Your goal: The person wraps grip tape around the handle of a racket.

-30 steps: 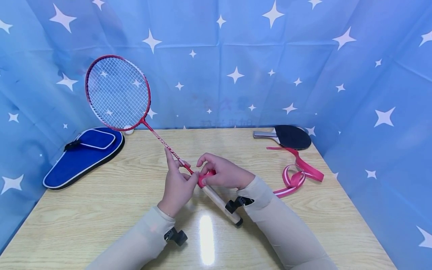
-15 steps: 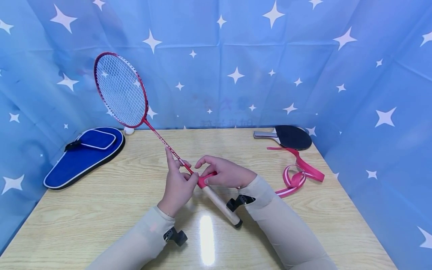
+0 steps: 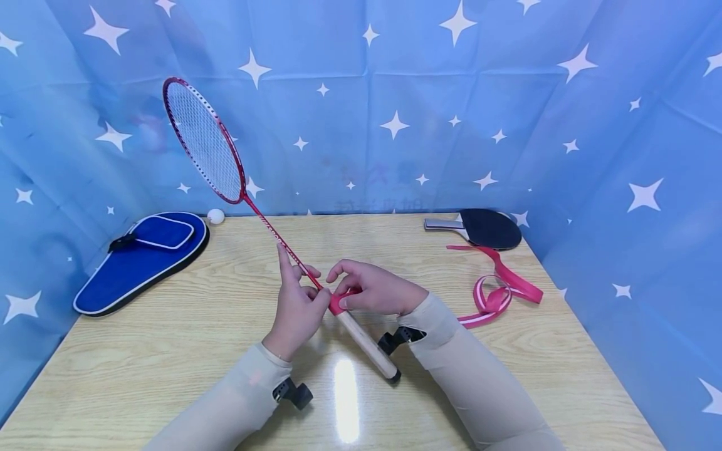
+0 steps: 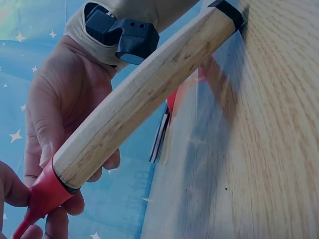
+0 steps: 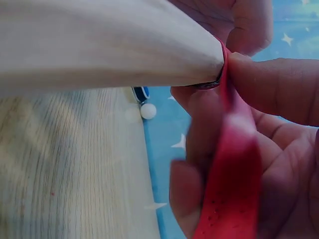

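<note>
A red badminton racket (image 3: 203,138) slants up to the left, its bare wooden handle (image 3: 366,344) pointing down toward the table. My left hand (image 3: 296,313) pinches the shaft just above the handle, index finger stretched along it. At the handle's upper end, my right hand (image 3: 378,288) pinches a red tape (image 3: 336,304) wrapped round the cone. In the right wrist view the tape (image 5: 234,174) hangs from the wooden edge between the fingers. The left wrist view shows the wooden handle (image 4: 129,104) with its black end cap (image 4: 227,12) close to the tabletop.
Curled pink tape (image 3: 491,300) lies on the right of the table (image 3: 169,376). A black table tennis paddle (image 3: 489,229) is at the back right. At the back left are a blue paddle case (image 3: 141,263) and a white ball (image 3: 215,217).
The racket has rolled about its shaft, so its head looks narrower and stands slightly higher and further right. The handle's end has moved slightly left. Both hands stay around the same spot.
</note>
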A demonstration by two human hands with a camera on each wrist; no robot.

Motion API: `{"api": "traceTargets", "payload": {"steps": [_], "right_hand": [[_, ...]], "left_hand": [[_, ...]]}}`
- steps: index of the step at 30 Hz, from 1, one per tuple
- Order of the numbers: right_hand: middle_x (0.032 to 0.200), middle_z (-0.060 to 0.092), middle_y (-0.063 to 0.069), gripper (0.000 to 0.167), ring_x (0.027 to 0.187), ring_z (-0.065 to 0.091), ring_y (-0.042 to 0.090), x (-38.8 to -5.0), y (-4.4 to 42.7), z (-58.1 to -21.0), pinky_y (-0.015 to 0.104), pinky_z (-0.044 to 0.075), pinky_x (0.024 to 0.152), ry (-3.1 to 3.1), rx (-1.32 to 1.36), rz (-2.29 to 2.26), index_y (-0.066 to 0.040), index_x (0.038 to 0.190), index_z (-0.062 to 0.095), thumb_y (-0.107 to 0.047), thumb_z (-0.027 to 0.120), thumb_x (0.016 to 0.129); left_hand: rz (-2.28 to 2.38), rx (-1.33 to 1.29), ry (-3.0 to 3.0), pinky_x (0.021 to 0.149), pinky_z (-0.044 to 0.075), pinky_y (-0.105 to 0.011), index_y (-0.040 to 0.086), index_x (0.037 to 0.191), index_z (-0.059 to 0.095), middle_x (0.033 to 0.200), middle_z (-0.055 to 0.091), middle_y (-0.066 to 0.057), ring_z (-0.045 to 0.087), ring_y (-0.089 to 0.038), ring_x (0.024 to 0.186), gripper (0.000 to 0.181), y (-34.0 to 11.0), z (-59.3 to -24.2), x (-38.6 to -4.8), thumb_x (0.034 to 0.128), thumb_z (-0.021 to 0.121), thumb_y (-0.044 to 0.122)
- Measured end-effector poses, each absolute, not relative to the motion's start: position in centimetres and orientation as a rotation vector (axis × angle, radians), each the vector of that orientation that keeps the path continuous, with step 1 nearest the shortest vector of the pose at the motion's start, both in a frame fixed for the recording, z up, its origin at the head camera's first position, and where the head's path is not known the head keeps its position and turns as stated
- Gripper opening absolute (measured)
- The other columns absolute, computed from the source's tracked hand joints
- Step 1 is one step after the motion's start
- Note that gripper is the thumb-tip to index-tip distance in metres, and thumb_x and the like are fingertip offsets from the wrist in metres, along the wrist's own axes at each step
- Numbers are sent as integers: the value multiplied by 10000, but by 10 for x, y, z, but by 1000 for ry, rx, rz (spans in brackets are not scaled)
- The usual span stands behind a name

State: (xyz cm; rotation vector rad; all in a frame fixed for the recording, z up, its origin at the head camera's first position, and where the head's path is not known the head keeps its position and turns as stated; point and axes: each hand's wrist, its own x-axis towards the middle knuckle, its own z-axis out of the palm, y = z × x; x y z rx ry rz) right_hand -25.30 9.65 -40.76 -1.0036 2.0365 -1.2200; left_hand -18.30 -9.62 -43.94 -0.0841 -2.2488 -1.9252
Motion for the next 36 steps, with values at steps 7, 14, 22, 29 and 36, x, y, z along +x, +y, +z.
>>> {"api": "traceTargets", "payload": {"steps": [7,14,22,29,36], "right_hand": [[1137,764,81,357,967,710,195,-252,97,-409,306,549,857,2017,-981,-1240,-50,1347,507,23,606,1012],[1085,786,89,389,978,719,194,-254,97,-410,297,547,903,1961,-948,-1297,-49,1365,480,55,590,1007],[999,794,57,404,864,701,179,-252,96,-409,281,537,823,2015,-965,-1294,-64,1346,489,35,628,979],[948,774,40,415,824,654,166,-250,95,-407,278,534,792,2066,-993,-1288,-41,1298,499,-4,697,935],[935,764,38,429,793,633,154,-250,94,-408,275,524,772,2086,-988,-1282,3,1315,498,-15,701,938]], "left_hand": [[-1926,-97,-2245,565,508,-254,407,1644,-225,1226,543,-116,594,-225,601,1213,-97,-440,-183,918,627,-62],[-1942,-109,-2234,542,478,-241,399,1644,-231,1224,538,-119,560,-190,572,1214,-97,-440,-184,903,603,-82],[-1961,-126,-2229,550,498,-249,383,1644,-240,1259,550,-185,612,-241,608,1216,-98,-442,-185,892,593,-85],[-1918,-98,-2265,602,545,-258,324,1662,-223,1219,591,-161,623,-237,696,1204,-98,-441,-185,929,674,-5],[-1937,-96,-2271,622,567,-262,371,1640,-256,1262,569,-213,655,-222,694,1262,-98,-440,-185,933,728,19]]}}
